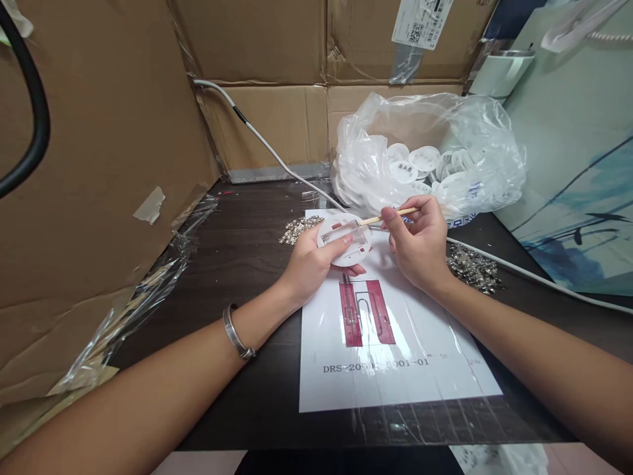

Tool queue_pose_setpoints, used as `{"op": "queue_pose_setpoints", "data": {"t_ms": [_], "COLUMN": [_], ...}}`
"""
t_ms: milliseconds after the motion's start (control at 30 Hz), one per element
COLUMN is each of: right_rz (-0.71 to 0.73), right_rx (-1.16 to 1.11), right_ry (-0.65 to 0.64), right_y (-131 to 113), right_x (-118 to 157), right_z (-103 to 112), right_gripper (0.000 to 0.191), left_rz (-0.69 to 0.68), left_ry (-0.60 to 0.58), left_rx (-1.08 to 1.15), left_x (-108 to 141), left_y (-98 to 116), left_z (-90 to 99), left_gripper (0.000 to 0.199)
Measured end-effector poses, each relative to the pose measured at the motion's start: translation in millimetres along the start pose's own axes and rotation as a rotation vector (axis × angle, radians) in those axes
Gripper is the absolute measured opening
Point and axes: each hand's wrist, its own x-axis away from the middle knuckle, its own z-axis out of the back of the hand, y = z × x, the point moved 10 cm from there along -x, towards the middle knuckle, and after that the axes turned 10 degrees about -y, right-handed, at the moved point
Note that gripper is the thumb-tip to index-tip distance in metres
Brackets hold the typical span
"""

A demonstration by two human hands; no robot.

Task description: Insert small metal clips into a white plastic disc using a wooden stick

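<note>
My left hand (pixel 316 260) grips a round white plastic battery housing (pixel 353 254), with the thumb across its front. Long slots are moulded into the housing, and a small metal piece shows in one of them. In my right hand (pixel 419 241) a thin wooden stick (pixel 388 216) is pinched between thumb and fingers. Its tip meets the upper right part of the housing. Below both hands lies a printed white sheet (pixel 321 389) with a red drawing. A pile of small metal pieces (pixel 299 229) sits left of the housing, and another metal pile (pixel 475 269) lies right of my right wrist.
Behind the hands stands a clear plastic bag (pixel 356 158) full of round white parts. A white cable (pixel 277 158) runs across the dark table (pixel 237 264). Cardboard walls (pixel 99 132) close off the left and back. A pale painted panel (pixel 583 178) and a white mug (pixel 499 74) are at right.
</note>
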Motion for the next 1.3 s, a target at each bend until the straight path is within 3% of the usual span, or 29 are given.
{"op": "queue_pose_setpoints", "data": {"t_ms": [167,600,1300], "right_rz": [0.041,-0.036,-0.072], "right_rx": [0.02,0.065,0.093], "right_ry": [0.013,-0.043,-0.067], "right_y": [-4,-3,1], "right_x": [0,1,2], "right_z": [1,-5,-8], "right_gripper": [0.05,0.05,0.046], "left_rz": [-0.001,-0.062,-0.002], "left_ry": [0.006,0.003,0.18], "left_rx": [-0.035,-0.125,-0.224], "left_x": [-1,3,3], "left_y": [0,9,5], "left_z": [1.0,-4.7,10.0], "left_gripper": [0.026,0.03,0.046]}}
